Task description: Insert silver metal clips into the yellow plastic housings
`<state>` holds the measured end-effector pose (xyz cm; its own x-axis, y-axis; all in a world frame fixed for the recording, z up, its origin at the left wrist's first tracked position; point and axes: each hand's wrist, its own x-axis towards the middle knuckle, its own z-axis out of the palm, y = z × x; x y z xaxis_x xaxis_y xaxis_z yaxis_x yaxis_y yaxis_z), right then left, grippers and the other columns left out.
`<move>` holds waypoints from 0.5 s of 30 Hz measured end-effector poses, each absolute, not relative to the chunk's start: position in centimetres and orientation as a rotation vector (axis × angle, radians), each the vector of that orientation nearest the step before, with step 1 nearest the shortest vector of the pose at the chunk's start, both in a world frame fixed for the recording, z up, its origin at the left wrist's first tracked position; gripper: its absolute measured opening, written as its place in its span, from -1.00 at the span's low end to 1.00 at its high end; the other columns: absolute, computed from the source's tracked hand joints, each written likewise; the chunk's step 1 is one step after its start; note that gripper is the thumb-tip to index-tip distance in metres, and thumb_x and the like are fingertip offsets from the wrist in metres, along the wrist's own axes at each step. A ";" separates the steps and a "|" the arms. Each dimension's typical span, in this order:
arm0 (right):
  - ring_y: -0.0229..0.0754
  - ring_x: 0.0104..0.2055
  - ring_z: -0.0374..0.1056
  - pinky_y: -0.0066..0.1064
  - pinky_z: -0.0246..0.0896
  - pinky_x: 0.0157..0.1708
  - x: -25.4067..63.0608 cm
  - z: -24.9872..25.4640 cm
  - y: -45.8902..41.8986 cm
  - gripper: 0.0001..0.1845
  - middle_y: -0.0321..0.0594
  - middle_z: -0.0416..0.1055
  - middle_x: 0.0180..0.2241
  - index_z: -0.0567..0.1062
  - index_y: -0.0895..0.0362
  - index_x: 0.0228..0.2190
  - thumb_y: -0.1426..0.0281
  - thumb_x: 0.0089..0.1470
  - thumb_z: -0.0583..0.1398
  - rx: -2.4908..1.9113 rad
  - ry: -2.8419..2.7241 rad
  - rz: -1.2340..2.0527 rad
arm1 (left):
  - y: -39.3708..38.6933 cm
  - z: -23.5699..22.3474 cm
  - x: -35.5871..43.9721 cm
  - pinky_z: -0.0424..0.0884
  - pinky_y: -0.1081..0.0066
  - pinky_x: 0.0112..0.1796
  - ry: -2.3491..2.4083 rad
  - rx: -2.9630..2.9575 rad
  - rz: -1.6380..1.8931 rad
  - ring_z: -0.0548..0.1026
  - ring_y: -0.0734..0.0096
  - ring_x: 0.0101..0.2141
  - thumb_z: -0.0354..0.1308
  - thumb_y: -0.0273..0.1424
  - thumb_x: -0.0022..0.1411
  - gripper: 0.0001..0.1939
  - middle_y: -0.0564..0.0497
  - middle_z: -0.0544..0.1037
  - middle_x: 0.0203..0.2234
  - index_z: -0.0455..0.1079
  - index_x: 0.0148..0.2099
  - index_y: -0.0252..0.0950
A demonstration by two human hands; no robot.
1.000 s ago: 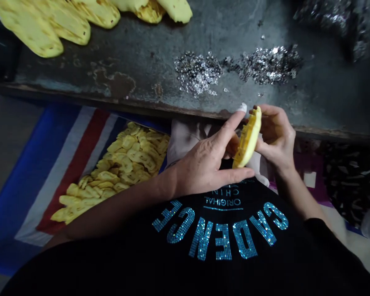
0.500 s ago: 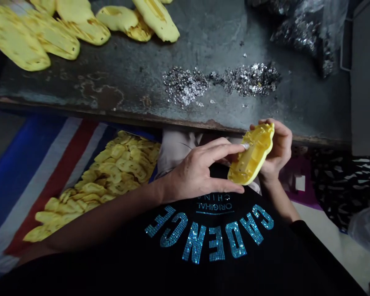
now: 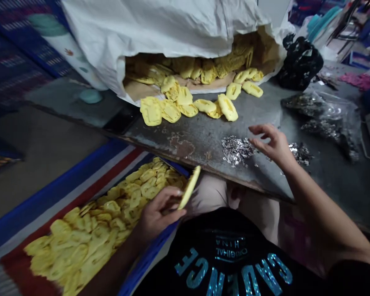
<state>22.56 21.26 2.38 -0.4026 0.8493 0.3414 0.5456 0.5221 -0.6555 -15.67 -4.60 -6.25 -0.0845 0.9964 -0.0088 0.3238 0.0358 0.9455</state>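
My left hand [image 3: 156, 213] grips a flat yellow plastic piece [image 3: 189, 187] by its lower end, holding it over the edge of a heap of like yellow pieces [image 3: 105, 222] on the striped sheet at my left. My right hand [image 3: 273, 144] hovers above the dark metal table [image 3: 191, 139], fingers spread and curled, holding nothing. It is right beside a small pile of silvery metal bits [image 3: 236, 150], with a second pile [image 3: 300, 153] just past the wrist.
At the table's back a white sack [image 3: 172, 28] lies open, spilling more yellow pieces [image 3: 185, 105] onto the top. A black bag [image 3: 299, 61] and clear bags of silver parts [image 3: 323, 111] sit at the right. A blue, white and red striped sheet [image 3: 49, 189] covers the floor on the left.
My hands have parted. The left carried the yellow piece down and left toward the heap; the right let go and reached up over the silver bits. The view swung up and left.
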 end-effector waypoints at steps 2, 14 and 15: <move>0.18 0.16 0.64 0.05 0.61 0.18 19.9 2.7 26.5 -0.45 0.09 0.69 0.20 0.67 0.04 0.21 0.07 0.29 0.43 -1.439 -2.166 0.487 | -5.9 -7.8 -19.5 0.76 0.20 -0.13 1.771 1.393 1.053 0.73 0.04 -0.05 0.56 -0.15 0.27 -0.68 -0.14 0.61 0.02 0.64 -0.09 -0.22; 0.52 0.36 0.54 0.32 0.41 0.47 13.5 2.9 32.5 0.10 0.44 0.59 0.29 0.54 0.34 0.34 -0.09 -0.01 0.58 -1.679 -2.068 0.619 | -1.9 -7.7 -16.9 0.77 0.32 -0.24 1.805 1.637 1.167 0.79 0.21 -0.14 0.28 -0.18 0.61 -0.73 -0.16 0.74 0.15 0.67 0.15 -0.18; 0.43 0.34 0.56 0.24 0.45 0.45 14.3 3.3 30.9 0.10 0.37 0.61 0.29 0.52 0.31 0.36 -0.09 0.01 0.57 -1.637 -2.064 0.647 | -0.8 -7.0 -15.4 0.78 0.33 -0.24 1.731 1.673 1.188 0.79 0.27 -0.19 0.24 -0.21 0.65 -0.73 -0.15 0.75 0.14 0.64 0.21 -0.19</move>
